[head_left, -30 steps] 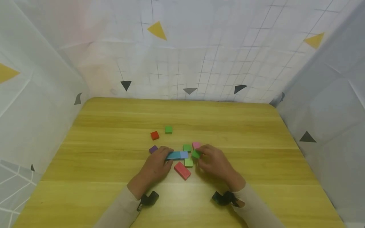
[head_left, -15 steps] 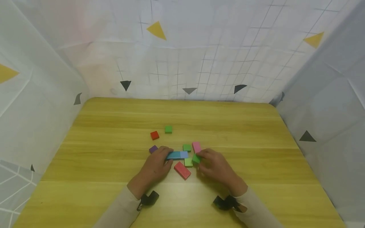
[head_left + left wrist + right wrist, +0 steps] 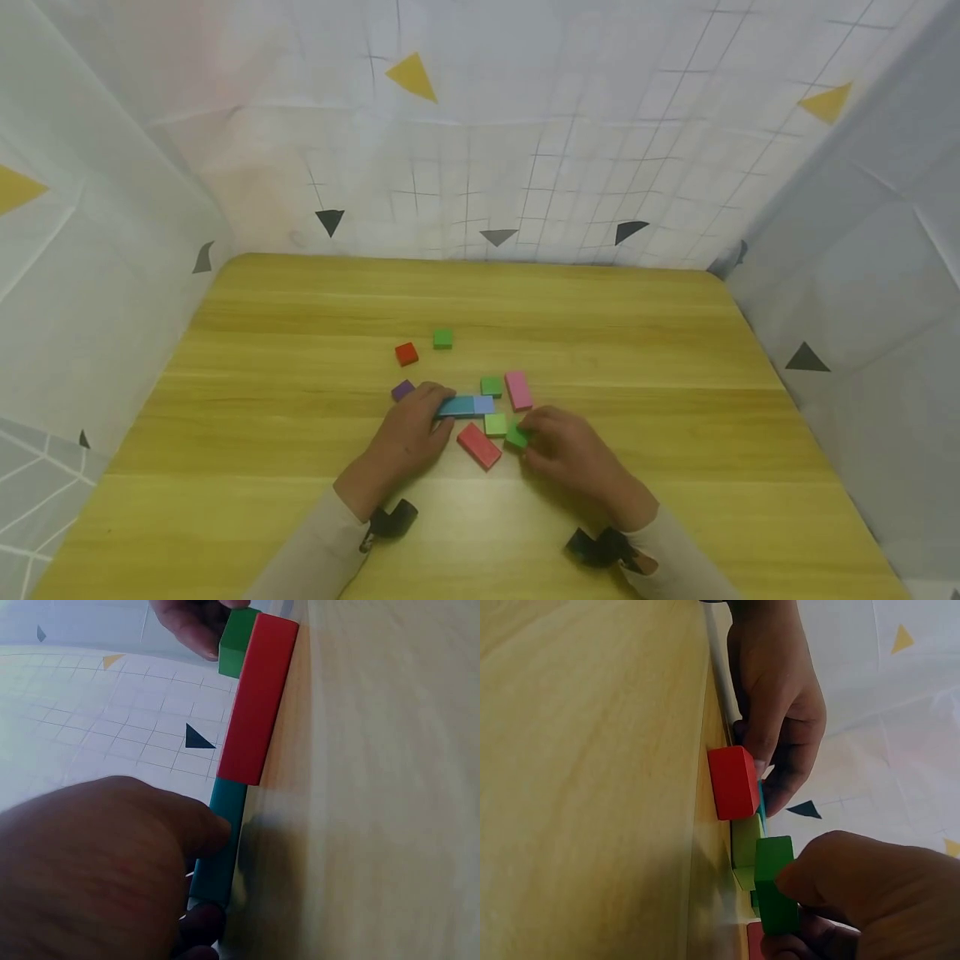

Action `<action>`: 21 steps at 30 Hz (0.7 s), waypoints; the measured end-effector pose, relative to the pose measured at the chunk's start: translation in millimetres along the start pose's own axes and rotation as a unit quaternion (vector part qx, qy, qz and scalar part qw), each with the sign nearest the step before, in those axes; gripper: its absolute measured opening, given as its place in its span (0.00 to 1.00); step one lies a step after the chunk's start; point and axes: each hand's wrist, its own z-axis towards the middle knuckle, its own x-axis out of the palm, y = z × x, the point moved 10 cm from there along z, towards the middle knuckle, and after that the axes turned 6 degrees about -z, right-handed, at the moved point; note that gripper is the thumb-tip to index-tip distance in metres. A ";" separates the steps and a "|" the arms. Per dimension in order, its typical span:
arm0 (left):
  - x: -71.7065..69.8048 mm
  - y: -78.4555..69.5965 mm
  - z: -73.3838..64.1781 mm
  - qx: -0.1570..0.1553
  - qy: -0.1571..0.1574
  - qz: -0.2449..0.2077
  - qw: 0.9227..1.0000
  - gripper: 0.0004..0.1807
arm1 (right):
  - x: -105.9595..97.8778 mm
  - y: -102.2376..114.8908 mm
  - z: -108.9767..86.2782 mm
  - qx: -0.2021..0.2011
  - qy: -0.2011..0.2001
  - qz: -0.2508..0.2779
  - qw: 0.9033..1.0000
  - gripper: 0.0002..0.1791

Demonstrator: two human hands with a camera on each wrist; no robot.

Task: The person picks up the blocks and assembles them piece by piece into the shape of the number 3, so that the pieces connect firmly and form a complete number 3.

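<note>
Gripping the left part of the teal block point(image 3: 456, 407) between thumb and fingers, the person's left hand point(image 3: 405, 429) rests at the table point(image 3: 637, 350). A pale blue block point(image 3: 483, 405) sits against the teal block's right end. Well apart from it, the right hand point(image 3: 573, 450) pinches a bright green block point(image 3: 514, 437), thumb on one side and fingers on the other; I can't tell whether that block touches the wood. Just left of it I see a lime block point(image 3: 495, 425), and a long red block point(image 3: 479, 447) lies slantwise nearer the person. Behind are a pink block point(image 3: 518, 391) and a mid-green block point(image 3: 491, 387). A purple block point(image 3: 402, 390) peeks out beside the left hand; farther back sits a small red square point(image 3: 407, 354).
</note>
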 end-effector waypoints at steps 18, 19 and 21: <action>0.7 1.9 0.5 -0.012 0.010 0.003 1.000 0.19 | 14.5 4.7 -5.9 0.011 0.077 0.029 0.997 0.13; 1.0 2.2 0.5 -0.014 0.010 0.003 1.000 0.19 | 16.2 4.0 -6.2 0.016 0.082 0.031 0.996 0.13; 1.7 2.7 0.7 -0.013 0.010 0.003 1.000 0.19 | 18.9 3.6 -6.7 0.018 0.087 0.034 0.995 0.13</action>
